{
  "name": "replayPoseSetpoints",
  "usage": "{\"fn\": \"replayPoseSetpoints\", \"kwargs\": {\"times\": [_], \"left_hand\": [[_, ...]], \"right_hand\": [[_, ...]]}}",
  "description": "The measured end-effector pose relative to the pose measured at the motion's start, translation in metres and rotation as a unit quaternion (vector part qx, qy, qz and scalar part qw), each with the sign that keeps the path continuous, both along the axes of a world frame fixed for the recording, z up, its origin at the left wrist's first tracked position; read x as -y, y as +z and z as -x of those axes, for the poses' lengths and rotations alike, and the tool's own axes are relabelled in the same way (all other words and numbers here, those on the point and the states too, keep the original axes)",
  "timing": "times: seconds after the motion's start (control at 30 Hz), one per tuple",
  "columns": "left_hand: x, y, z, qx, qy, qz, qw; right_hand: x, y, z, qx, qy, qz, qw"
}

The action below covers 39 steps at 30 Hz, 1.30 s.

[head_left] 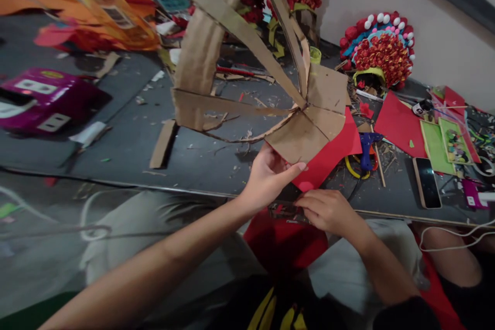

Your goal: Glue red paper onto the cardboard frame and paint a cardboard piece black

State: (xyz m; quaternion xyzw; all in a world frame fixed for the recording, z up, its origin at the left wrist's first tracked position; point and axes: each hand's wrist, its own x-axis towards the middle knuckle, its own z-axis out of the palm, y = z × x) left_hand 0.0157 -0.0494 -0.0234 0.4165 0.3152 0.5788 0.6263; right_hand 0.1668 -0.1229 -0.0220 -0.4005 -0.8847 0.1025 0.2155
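Observation:
My left hand [268, 175] grips a cardboard frame [297, 139] at its lower edge, thumb in front. The frame has a curved band and several strips that meet at one point beside flat cardboard panels. Behind these panels lies a red sheet [327, 160], its lower part sticking out by my left thumb. My right hand [328, 211] is just below the sheet's bottom corner, at the table's front edge. Its fingers are pressed together, and what they hold, if anything, is hidden.
On the dark table [127, 149] are a purple device [50, 100], a blue glue gun [367, 149], a phone [427, 183], another red sheet [400, 124] and cardboard scraps. A decorated headpiece [381, 51] stands at the wall. Another person's leg [450, 258] shows at right.

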Motion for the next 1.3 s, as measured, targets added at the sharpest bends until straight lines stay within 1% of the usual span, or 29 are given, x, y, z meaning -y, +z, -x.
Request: {"fn": "replayPoseSetpoints", "kwargs": {"times": [0.07,0.17,0.27,0.37,0.43,0.53,0.63,0.77,0.83,0.93,1.03,1.1,1.17,1.3], "left_hand": [[0.0,0.0,0.0,0.001,-0.004,-0.005,1.0],[0.001,0.002,0.001,0.014,-0.012,-0.006,1.0],[0.002,0.005,0.002,0.025,-0.024,0.003,0.999],[0.002,0.007,0.005,0.032,-0.039,0.025,0.998],[0.002,0.009,0.007,0.032,-0.062,0.051,0.996],[0.002,0.011,0.011,0.04,-0.102,0.086,0.99],[0.001,0.011,0.015,0.043,-0.144,0.087,0.985],[0.0,0.012,0.021,-0.003,-0.198,0.064,0.978],[0.001,0.012,0.023,-0.026,-0.214,0.047,0.975],[0.001,0.011,0.025,-0.038,-0.223,0.029,0.974],[0.001,0.01,0.025,-0.036,-0.223,0.045,0.973],[0.001,0.009,0.024,-0.025,-0.207,0.072,0.975],[0.0,0.01,0.024,-0.009,-0.188,0.096,0.977],[-0.003,0.013,0.025,0.018,-0.178,0.105,0.978]], "right_hand": [[-0.001,0.003,-0.003,-0.038,-0.046,-0.002,0.998],[-0.004,0.011,-0.009,-0.102,-0.146,0.017,0.984],[-0.006,0.017,-0.016,-0.166,-0.246,0.048,0.954],[-0.005,0.021,-0.019,-0.257,-0.303,0.109,0.911],[-0.005,0.021,-0.019,-0.321,-0.311,0.164,0.879],[-0.006,0.02,-0.018,-0.398,-0.289,0.219,0.843],[-0.007,0.018,-0.02,-0.448,-0.265,0.241,0.819],[-0.009,0.016,-0.024,-0.48,-0.264,0.259,0.796],[-0.009,0.016,-0.024,-0.483,-0.266,0.265,0.791],[-0.009,0.016,-0.023,-0.475,-0.291,0.268,0.786],[-0.009,0.016,-0.021,-0.468,-0.31,0.266,0.784],[-0.009,0.017,-0.021,-0.457,-0.31,0.266,0.79],[-0.009,0.018,-0.021,-0.43,-0.306,0.266,0.807],[-0.009,0.022,-0.024,-0.316,-0.299,0.244,0.866]]}}
